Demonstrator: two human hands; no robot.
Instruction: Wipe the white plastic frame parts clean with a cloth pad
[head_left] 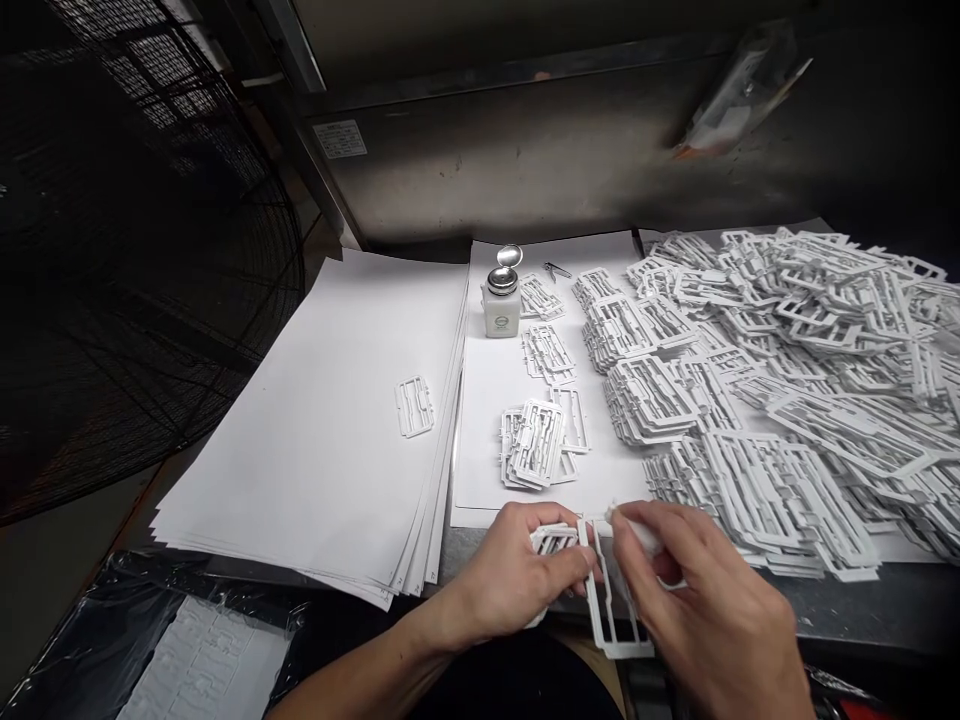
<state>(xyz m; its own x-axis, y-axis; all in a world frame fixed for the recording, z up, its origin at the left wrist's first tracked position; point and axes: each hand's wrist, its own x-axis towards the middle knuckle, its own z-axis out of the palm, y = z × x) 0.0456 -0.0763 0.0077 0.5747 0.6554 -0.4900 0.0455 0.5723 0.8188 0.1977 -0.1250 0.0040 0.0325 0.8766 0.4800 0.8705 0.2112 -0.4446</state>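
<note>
My left hand (517, 580) grips a small stack of white plastic frame parts (553, 541) at the table's front edge. My right hand (705, 610) pinches something small and white (634, 528) against a long white plastic frame (611, 610) that hangs down between both hands. A small pile of the same frames (536, 445) lies just beyond my hands on a white sheet.
A large heap of white frames (780, 380) covers the right side. A white pump bottle with a metal lid (501, 300) stands at the back, tweezers (555, 270) beside it. A stack of white paper (322, 440) on the left carries one frame (414, 406). A dark wire fan guard (112, 250) stands far left.
</note>
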